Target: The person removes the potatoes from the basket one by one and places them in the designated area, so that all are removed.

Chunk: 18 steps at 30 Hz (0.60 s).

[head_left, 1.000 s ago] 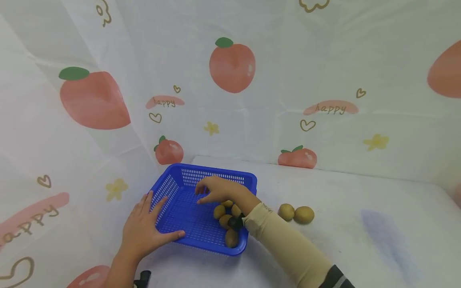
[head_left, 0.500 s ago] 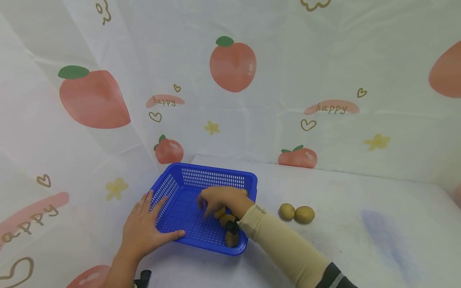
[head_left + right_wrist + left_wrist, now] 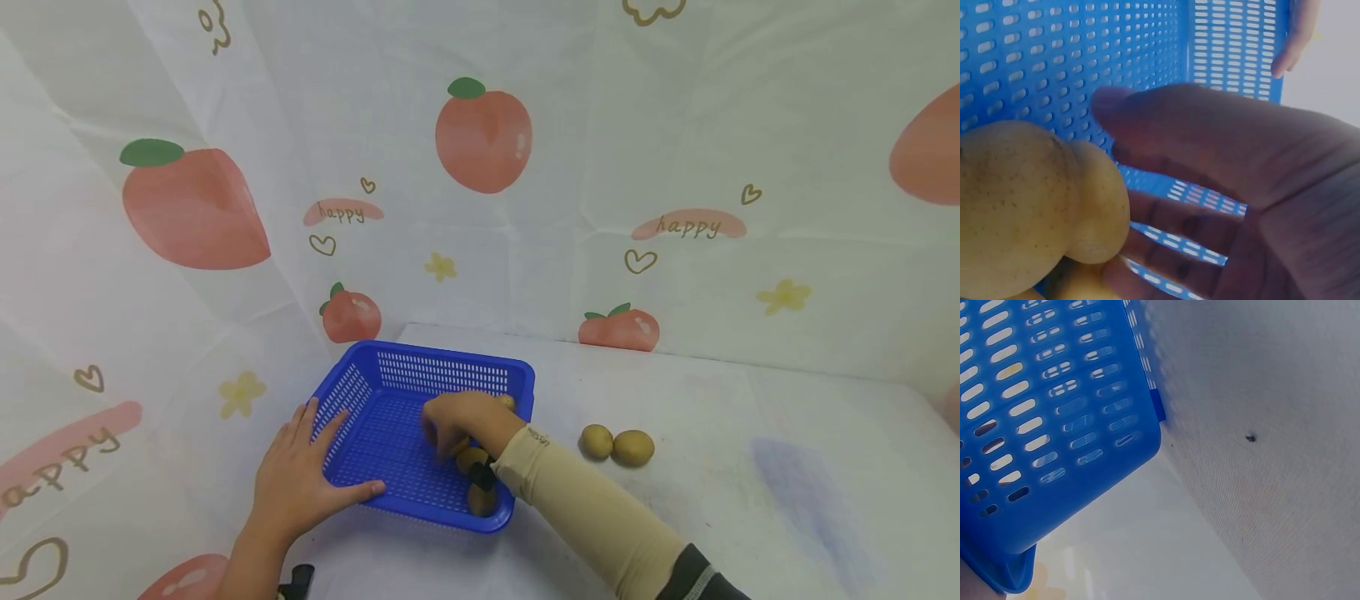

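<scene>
A blue plastic basket (image 3: 420, 507) with slotted walls stands on the white table. My left hand (image 3: 300, 483) rests spread at its near left corner, the thumb lying along the front rim and the fingers at the left rim. Inside the basket, my right hand (image 3: 461, 421) reaches down beside several potatoes (image 3: 482, 498) gathered at the right side. From the right wrist view, the right fingers (image 3: 1185, 219) touch a small potato (image 3: 1100, 206) from the side, with the thumb apart from it. A bigger potato (image 3: 1013, 206) lies against that one.
Two more potatoes, a rounder one (image 3: 597, 442) and a longer one (image 3: 633, 448), lie on the table right of the basket. A white cloth (image 3: 555, 275) printed with fruit hangs behind and to the left. The left wrist view shows the basket's slotted outer wall (image 3: 1085, 450).
My right hand has come down into the basket, then shifted slightly right against the potatoes, its fingers more bent. The left hand and the basket have stayed in place.
</scene>
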Motion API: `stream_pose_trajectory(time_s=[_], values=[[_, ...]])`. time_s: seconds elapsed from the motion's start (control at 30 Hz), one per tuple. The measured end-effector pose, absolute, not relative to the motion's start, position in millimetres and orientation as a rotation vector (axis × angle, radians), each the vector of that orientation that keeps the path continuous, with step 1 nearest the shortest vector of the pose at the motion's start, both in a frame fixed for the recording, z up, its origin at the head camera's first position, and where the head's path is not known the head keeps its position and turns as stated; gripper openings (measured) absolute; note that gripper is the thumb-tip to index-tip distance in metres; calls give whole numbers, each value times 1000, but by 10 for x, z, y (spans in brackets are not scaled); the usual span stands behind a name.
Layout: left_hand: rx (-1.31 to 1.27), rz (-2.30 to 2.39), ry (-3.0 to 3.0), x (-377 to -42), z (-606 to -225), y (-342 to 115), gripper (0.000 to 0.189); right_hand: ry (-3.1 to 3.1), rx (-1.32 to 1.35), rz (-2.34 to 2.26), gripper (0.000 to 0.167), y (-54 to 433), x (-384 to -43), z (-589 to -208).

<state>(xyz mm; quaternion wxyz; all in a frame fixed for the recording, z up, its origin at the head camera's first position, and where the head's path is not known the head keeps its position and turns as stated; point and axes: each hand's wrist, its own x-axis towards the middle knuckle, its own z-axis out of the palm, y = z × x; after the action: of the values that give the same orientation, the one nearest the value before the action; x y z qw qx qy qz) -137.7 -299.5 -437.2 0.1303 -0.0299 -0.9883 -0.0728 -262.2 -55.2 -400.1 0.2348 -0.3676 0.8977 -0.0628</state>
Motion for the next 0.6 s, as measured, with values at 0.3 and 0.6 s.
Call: stream_pose_trajectory(time_s=[0.3,0.6], values=[[-90,-228,-2879,-1366,-4352,-2984,127,2461,-952,-149,17,-544,-2632,-4005],[-85,-211,-2887,-1370,-4365,-2986,127,2461,-927,-127,20,-533,-2610,-4004]])
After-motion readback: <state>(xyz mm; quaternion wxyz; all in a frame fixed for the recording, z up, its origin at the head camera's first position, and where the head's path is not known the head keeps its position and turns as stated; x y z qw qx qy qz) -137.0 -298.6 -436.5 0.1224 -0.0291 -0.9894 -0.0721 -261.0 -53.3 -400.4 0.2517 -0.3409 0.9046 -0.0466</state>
